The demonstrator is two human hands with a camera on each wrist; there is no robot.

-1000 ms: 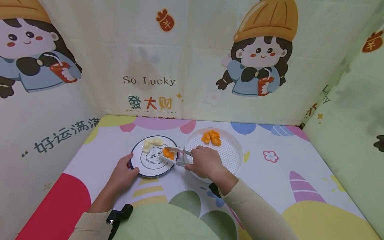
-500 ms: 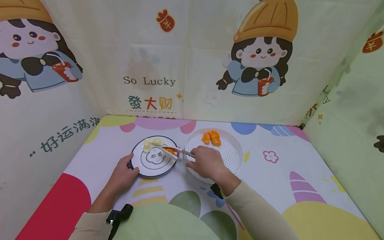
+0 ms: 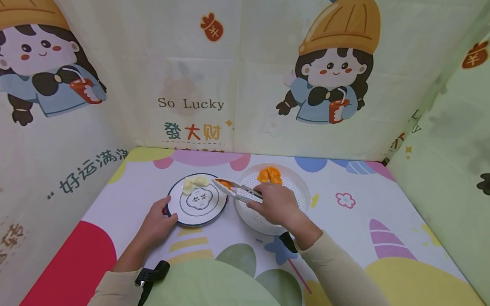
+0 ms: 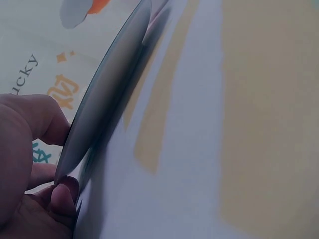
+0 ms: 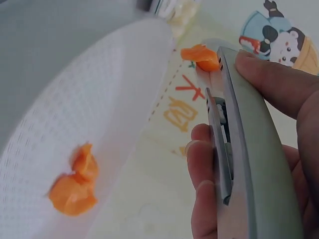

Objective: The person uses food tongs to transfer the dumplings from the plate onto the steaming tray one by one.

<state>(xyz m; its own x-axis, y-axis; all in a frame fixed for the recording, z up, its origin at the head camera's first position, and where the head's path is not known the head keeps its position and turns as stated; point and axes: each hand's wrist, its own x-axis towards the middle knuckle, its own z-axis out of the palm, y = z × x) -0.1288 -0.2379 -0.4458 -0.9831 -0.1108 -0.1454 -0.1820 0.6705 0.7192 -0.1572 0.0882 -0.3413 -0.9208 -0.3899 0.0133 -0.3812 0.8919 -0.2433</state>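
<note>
In the head view, my left hand [image 3: 158, 219] holds the left rim of a white plate with a dark blue edge [image 3: 206, 214]. The left wrist view shows fingers around the rim of this plate [image 4: 102, 94]. White dumplings [image 3: 194, 184] lie on its far side. My right hand [image 3: 277, 204] grips metal tongs [image 3: 246, 193], whose tips pinch an orange dumpling [image 3: 225, 184] between the plate and a round white perforated tray [image 3: 300, 195]. The dumpling [image 5: 202, 56] also shows beyond the tongs in the right wrist view. Several orange dumplings [image 3: 269, 174] sit at the tray's far side.
A patterned cloth [image 3: 325, 238] covers the table. Printed fabric walls [image 3: 249, 76] rise behind it and at both sides. The plate and tray stand side by side, close together.
The tongs have closed further on the orange dumpling. My right hand has carried it off the plate, rightward toward the tray. The left hand and plate have stayed put.
</note>
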